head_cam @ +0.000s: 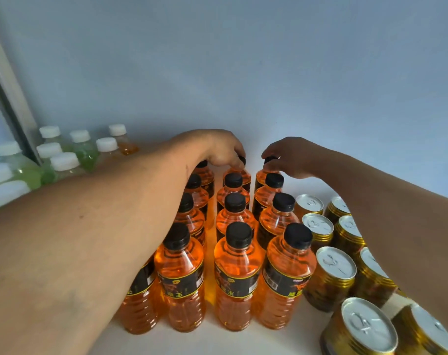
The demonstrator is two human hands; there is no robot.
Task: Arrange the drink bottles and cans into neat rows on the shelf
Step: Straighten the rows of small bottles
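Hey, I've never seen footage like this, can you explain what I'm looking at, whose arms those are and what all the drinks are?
There is no robot here. A camera worn on a person's head looks forward and down, so the two bare arms are the wearer's own. On the white shelf stand rows of orange bottles with black caps, gold cans to their right, and white-capped green bottles to their left. The left hand and the right hand each reach to the back row, fingers curled on a bottle cap there.
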